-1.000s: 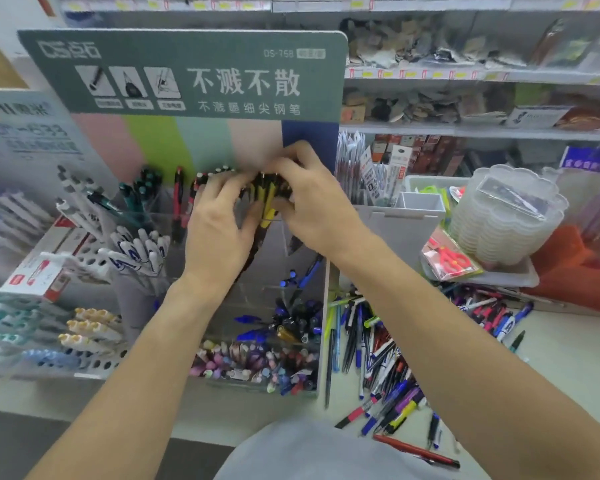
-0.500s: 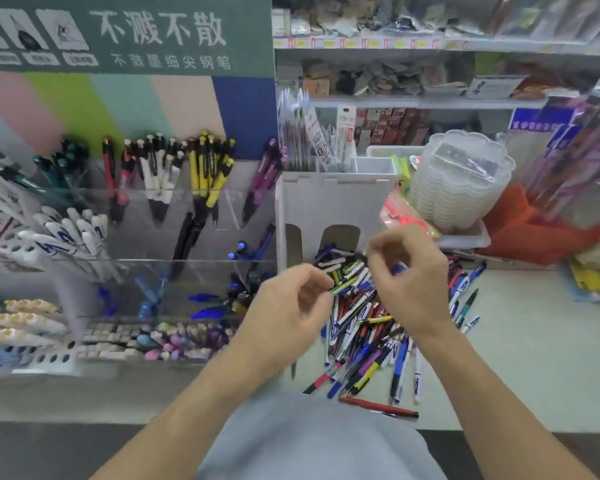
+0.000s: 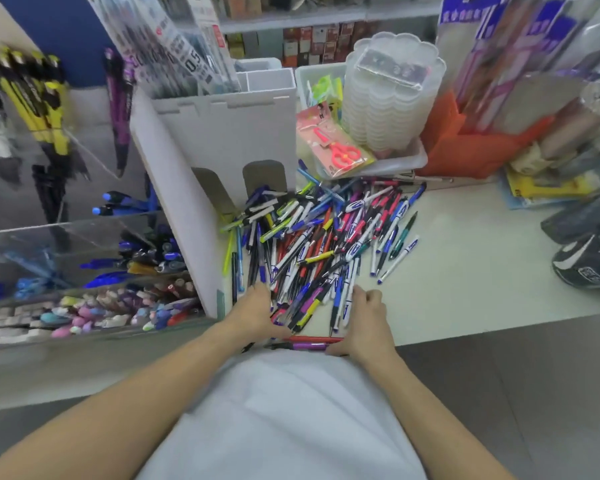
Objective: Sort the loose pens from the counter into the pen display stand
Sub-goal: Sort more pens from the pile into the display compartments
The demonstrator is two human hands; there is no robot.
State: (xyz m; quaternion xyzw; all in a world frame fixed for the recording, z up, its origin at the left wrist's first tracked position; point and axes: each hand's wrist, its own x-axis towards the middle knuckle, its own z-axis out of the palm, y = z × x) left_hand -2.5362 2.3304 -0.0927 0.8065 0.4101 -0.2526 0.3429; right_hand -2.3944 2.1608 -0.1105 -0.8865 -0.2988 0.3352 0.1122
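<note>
The fingers of the left hand [image 3: 257, 311] lie fairly straight on the near edge of the pile of loose pens [image 3: 321, 242]. The right hand [image 3: 366, 318] has its fingers curled at the pile's 5 o'clock edge; whether they pinch a pen, I cannot tell. The pile lies on the counter [image 3: 465, 265]. The pen display stand [image 3: 84, 237] is at the pile's 9 o'clock, with a white divider box [image 3: 222, 133] between.

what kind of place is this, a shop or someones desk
Most likely a stationery shop. A pen display stand holds pens sorted by kind, packaged scissors lie in a tray, and shelves of boxed goods run behind. A big pile of loose pens covers the counter.
</note>
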